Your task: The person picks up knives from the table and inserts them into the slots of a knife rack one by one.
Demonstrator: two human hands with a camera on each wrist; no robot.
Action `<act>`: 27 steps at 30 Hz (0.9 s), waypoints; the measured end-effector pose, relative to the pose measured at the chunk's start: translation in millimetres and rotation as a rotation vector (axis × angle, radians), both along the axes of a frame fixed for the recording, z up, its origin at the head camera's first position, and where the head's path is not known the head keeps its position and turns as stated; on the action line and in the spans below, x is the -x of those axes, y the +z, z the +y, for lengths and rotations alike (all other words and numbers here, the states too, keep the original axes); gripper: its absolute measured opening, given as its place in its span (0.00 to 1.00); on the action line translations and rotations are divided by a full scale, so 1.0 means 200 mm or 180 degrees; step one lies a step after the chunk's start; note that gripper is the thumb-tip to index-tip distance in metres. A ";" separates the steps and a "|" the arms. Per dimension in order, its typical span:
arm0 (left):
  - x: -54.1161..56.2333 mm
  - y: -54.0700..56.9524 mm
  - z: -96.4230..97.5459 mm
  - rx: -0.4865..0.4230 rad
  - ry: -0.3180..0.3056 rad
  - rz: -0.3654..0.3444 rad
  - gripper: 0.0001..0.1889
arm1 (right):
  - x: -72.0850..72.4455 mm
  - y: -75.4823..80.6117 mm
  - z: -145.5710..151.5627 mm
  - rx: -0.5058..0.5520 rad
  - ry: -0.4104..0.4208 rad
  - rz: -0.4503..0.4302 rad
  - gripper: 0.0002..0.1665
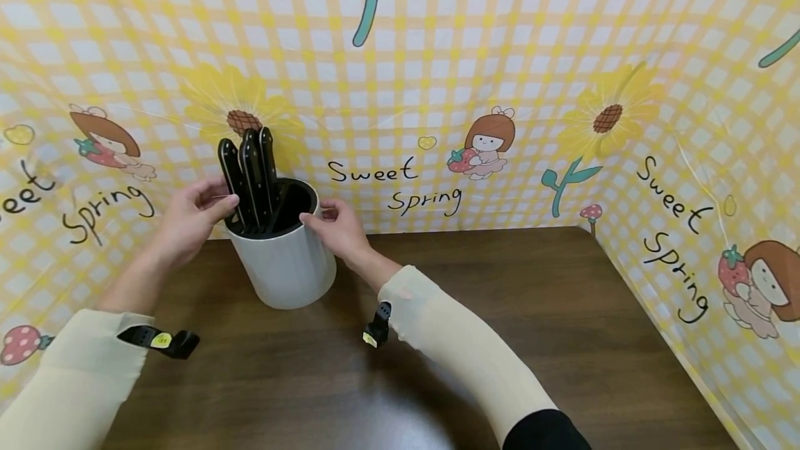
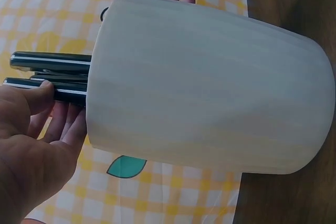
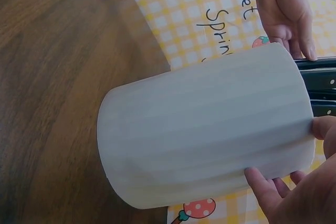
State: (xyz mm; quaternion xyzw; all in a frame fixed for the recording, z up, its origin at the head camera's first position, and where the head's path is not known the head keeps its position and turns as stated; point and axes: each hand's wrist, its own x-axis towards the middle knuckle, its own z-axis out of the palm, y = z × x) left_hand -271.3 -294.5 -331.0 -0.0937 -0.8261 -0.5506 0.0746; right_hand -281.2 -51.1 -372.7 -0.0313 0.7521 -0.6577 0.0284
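A white ribbed knife holder (image 1: 284, 269) with a black inside stands upright on the table. Several knives with black riveted handles (image 1: 253, 172) stick up from its left half. At its left side is my left hand (image 1: 194, 217), the thumb touching the outermost handle (image 2: 71, 92) and the other fingers bent by the rim. My right hand (image 1: 337, 228) grips the opposite side, with its thumb on the rim and fingers against the outer wall (image 3: 210, 124). The blades are hidden inside the holder.
A dark brown wooden table (image 1: 500, 311) extends in front and to the right. Yellow checked cloth (image 1: 387, 103) with printed flowers and figures hangs behind the holder and along both sides. Black bands are strapped round both cream sleeves (image 1: 456, 332).
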 end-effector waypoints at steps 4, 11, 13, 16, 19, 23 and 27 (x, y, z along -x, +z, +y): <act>0.01 -0.01 -0.01 0.0014 0.0002 0.0022 0.23 | 0.00 0.01 0.00 -0.0007 -0.0012 -0.0020 0.28; 0.00 -0.01 -0.02 0.0067 0.0006 -0.0052 0.27 | 0.00 0.02 0.01 -0.0099 0.0060 -0.0069 0.30; 0.00 0.00 -0.03 -0.0164 -0.0115 -0.0130 0.32 | 0.01 0.02 0.01 -0.0176 0.0127 -0.0083 0.32; 0.00 0.04 -0.06 -0.0524 -0.0334 -0.0171 0.33 | 0.00 0.03 0.05 -0.0302 0.0254 -0.0094 0.35; -0.01 0.08 -0.09 -0.0554 -0.0415 -0.0152 0.31 | 0.00 0.05 0.10 -0.0456 0.0423 -0.0011 0.37; -0.04 0.15 -0.15 0.0190 -0.0271 -0.0209 0.34 | 0.01 0.09 0.20 -0.0666 0.0614 0.0204 0.37; -0.08 0.20 -0.21 0.0929 -0.0152 -0.0295 0.37 | 0.01 0.16 0.32 -0.1006 0.0698 0.0424 0.36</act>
